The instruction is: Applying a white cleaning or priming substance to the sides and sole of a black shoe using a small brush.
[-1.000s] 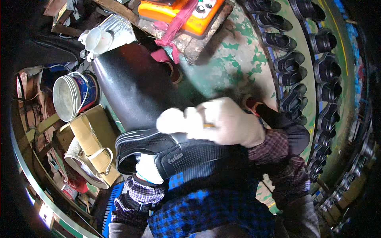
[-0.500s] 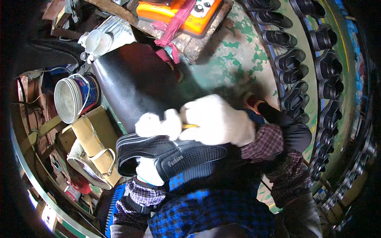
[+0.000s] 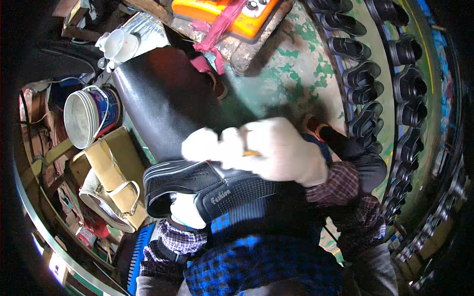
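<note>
A black slip-on shoe [image 3: 239, 195] with a perforated side lies tilted across my lap. Its striped sole edge faces up and left. My left hand [image 3: 186, 211], in a white glove, reaches into the shoe's opening and holds it; its fingers are hidden. Just above the shoe, my white-gloved right hand [image 3: 284, 150] is closed round a thin yellow stick [image 3: 252, 153], smeared by motion. A soft, lumpy white mass [image 3: 200, 144] shows at the stick's left end, over the shoe's upper edge. Whether it is a cloth or a padded head, I cannot tell.
A black-covered surface [image 3: 158, 98] stands ahead, with a white cup [image 3: 121, 45] behind it. On the left are a paint bucket [image 3: 81, 121] and a cardboard box [image 3: 116, 163]. An orange machine [image 3: 217, 12] is at the far side. Rows of black shoes [image 3: 363, 74] line the right.
My right hand, the yellow stick and the white mass have moved right and slightly away along the shoe. The shoe and my left hand have barely moved.
</note>
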The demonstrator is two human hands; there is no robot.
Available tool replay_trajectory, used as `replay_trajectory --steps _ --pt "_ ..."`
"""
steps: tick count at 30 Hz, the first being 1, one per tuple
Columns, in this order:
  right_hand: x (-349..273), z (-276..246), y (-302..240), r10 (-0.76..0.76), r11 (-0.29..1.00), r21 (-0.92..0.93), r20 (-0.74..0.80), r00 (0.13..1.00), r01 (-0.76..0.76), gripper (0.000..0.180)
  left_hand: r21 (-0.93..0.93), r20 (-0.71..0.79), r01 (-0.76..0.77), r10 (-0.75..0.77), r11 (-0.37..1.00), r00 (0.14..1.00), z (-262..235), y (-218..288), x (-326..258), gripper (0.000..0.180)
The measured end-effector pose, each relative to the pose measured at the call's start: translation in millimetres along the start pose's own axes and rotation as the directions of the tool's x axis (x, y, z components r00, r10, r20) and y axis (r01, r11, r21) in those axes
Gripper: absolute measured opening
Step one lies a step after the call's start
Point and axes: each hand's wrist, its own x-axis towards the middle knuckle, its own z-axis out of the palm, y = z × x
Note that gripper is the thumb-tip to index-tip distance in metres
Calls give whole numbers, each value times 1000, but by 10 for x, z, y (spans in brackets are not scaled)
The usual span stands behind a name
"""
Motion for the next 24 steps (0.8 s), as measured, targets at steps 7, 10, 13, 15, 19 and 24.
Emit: replay_trajectory --steps 7,10,13,15,19,24 --pt "-58 -134 147 79 991 90 179 981 -97 29 -37 25 2 -1 999 1000 6 -26 -16 44" --pt "10 -35 27 19 1000 -22 82 996 -17 30 25 19 0 0 1000 1000 -38 18 34 48" --pt "103 72 58 -123 992 -44 -49 991 121 29 382 -50 95 -82 919 995 -203 181 172 51" --pt "16 -65 92 1 1000 11 38 999 -1 29 78 43 135 -139 988 989 -94 30 -4 52" --pt "-2 -18 16 66 998 -19 24 998 -66 27 -31 169 -1 6 1000 986 -12 -86 -97 42" --pt "66 106 128 -100 995 -9 -72 992 100 26 -105 50 1 4 994 999 44 -82 -43 38"
